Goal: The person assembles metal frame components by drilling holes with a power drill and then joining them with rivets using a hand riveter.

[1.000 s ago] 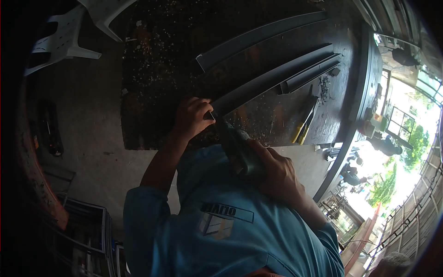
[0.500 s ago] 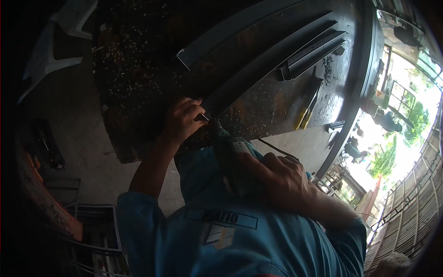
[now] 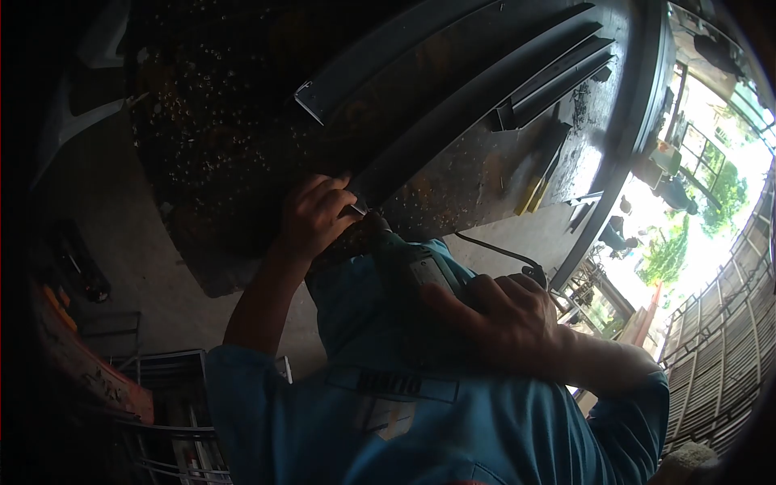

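My right hand (image 3: 513, 319) is wrapped round the body of a dark green electric drill (image 3: 424, 271), held close against my blue shirt. The drill's nose points up and left, its tip right at the near end of a long dark metal bar (image 3: 461, 113). My left hand (image 3: 315, 217) is closed on that end of the bar, with a small shiny edge showing beside its fingertips. The bar runs away to the upper right across a dark worktable (image 3: 234, 194). The right hand hides much of the drill's handle.
Another metal bar (image 3: 388, 52) lies farther back, and short channel pieces (image 3: 558, 77) rest at the upper right. Yellow-handled cutters (image 3: 531, 194) lie near the table edge. Bright shavings dot the tabletop. A black cord (image 3: 497, 249) runs behind the drill. People (image 3: 679, 196) are in the bright yard.
The camera view has shifted slightly, and my right forearm sits a little farther right. More of the cord shows. Both hands keep their holds, with the drill tip still at the bar's end.
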`<act>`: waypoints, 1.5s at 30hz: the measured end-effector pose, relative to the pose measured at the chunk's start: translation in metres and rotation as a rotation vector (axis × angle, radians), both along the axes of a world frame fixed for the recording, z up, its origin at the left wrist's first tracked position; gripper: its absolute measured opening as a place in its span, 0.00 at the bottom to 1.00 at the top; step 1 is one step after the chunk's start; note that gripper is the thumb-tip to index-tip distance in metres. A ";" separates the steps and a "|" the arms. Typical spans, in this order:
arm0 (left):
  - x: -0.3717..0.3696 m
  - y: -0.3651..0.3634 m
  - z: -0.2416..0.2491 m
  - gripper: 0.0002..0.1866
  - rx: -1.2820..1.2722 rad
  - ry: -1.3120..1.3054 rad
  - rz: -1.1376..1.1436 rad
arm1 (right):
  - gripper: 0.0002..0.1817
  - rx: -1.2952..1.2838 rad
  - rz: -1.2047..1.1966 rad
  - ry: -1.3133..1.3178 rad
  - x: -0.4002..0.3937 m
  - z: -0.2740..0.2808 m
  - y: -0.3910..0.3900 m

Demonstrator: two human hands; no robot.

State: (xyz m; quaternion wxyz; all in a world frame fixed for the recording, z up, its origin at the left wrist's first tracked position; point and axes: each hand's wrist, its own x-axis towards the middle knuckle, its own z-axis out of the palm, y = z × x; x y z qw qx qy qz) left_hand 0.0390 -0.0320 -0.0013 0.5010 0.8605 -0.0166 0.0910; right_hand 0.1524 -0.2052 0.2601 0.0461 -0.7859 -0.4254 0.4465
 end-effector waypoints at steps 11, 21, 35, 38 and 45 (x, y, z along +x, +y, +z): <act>0.001 -0.001 0.001 0.24 -0.030 -0.008 0.007 | 0.34 0.047 0.098 -0.081 -0.005 -0.003 -0.006; -0.001 -0.002 0.001 0.24 -0.003 -0.028 0.015 | 0.35 0.105 0.085 -0.131 -0.010 -0.001 -0.008; -0.002 -0.001 0.001 0.21 0.015 -0.076 -0.015 | 0.34 -0.028 0.004 -0.073 -0.020 0.005 -0.009; -0.001 -0.003 -0.001 0.21 0.010 -0.089 0.025 | 0.34 -0.064 0.044 -0.094 -0.021 0.005 -0.009; -0.003 -0.002 0.000 0.24 -0.024 -0.071 0.020 | 0.39 0.018 -0.008 -0.099 -0.019 0.003 -0.007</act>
